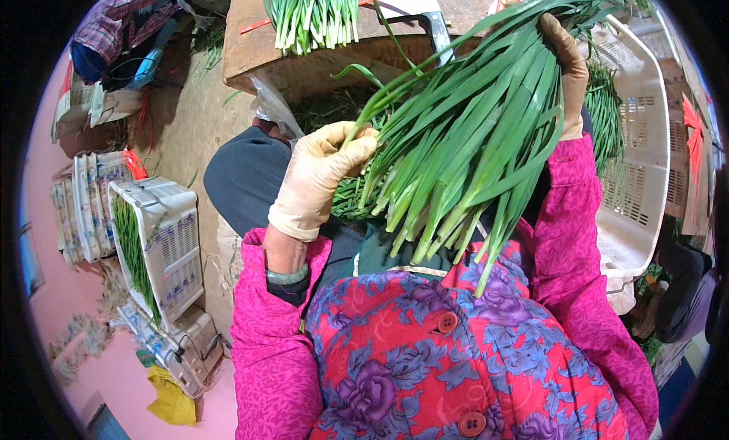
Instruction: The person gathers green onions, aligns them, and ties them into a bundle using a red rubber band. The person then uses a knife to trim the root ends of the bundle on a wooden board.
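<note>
My right hand [571, 78], in a tan glove, grips a large bunch of garlic chives [484, 132]. The flat green leaves fan out, and their pale cut ends hang above my lap. At the left side of the bunch, my left hand [324, 178], in a pale glove, pinches a few stems [369, 112] between thumb and fingers. More loose greens [354, 199] lie under the bunch on my lap. Beyond it, a second bundle of chives [316, 16] rests on a wooden board [250, 47], its cut ends facing me.
A cleaver [437, 33] lies on the board, black handle towards me, near a red tie strip [254, 26]. White plastic crates stand to the right [643, 178] and left [176, 258], both with greens. Another person's plaid garment [122, 24] shows at upper left. A yellow bag [171, 395] lies lower left.
</note>
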### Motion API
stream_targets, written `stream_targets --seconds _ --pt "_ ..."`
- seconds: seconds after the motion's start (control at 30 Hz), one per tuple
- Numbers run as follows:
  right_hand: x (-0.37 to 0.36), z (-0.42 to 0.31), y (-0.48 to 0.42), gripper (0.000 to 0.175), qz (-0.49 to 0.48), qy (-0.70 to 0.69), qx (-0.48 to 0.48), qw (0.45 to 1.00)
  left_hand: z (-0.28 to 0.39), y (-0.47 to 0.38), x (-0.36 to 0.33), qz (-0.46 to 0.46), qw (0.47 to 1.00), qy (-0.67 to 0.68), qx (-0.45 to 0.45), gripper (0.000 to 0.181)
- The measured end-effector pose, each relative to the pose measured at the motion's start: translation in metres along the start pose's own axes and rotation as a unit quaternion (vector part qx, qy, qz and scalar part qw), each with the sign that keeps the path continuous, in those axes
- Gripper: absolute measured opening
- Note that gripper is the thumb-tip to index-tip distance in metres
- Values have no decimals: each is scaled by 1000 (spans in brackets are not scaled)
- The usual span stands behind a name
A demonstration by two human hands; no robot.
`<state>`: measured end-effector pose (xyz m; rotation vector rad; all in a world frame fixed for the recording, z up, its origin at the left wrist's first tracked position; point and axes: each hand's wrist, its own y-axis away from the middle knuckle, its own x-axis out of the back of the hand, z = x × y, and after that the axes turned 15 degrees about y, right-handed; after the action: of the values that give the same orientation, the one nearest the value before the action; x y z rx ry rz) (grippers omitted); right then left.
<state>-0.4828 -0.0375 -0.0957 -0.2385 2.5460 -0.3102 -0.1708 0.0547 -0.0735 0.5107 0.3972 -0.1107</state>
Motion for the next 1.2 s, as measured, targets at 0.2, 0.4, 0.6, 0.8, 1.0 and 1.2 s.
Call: stream_targets --seconds 0.2,0.4,0.6,0.8,1.0,1.2 --pt "9 7 -1 25 42 26 8 999 22 -1 2 -8 999 -27 -22 25" --pt "8 2 -1 25 22 6 -16 1000 27 0 1 -24 999 18 -29 23" --pt "-7 3 4 25 58 25 10 998 21 -2 3 -21 1000 6 -13 18" --pt "-1 -1 -1 24 40 16 -3 999 19 -3 1 -32 999 22 -21 17" --pt "6 0 -3 24 44 2 -14 999 -1 -9 17 41 927 -312 -204 16" --pt "3 -2 -4 23 42 -13 -24 999 -15 -8 38 18 808 -511 -293 23"
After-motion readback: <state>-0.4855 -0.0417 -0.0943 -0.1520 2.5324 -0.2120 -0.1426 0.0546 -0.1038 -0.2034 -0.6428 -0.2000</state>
